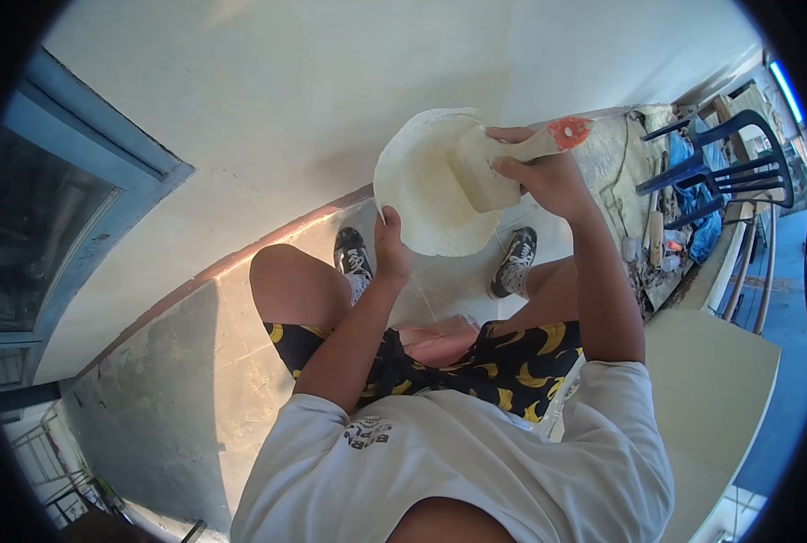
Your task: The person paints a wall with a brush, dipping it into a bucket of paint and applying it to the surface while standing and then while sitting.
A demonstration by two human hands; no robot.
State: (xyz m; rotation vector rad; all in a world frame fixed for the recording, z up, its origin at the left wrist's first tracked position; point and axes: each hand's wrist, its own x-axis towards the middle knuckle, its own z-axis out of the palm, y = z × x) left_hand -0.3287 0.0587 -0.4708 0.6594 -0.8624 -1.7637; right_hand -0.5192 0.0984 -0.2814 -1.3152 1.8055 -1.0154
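Observation:
A round, pale tub (439, 237) with an uneven rim is held out in front of my body, its inside coated with cream-coloured paint. My left hand (391, 242) grips the tub's near left edge, thumb over the rim. In my right hand (541, 181) is a wide paintbrush (488, 174), its handle painted red at the end. The brush head is cream-coated and overlaps the right part of the tub's inside, bristles towards the left.
A pale wall (267, 118) rises ahead, with a blue-framed window (141, 136) at left. To the right are a dark blue plastic chair (738, 163), blue plastic sheeting (706, 231) and loose debris. A cream panel (716, 398) stands close by my right side. Tiled floor (249, 362) lies below.

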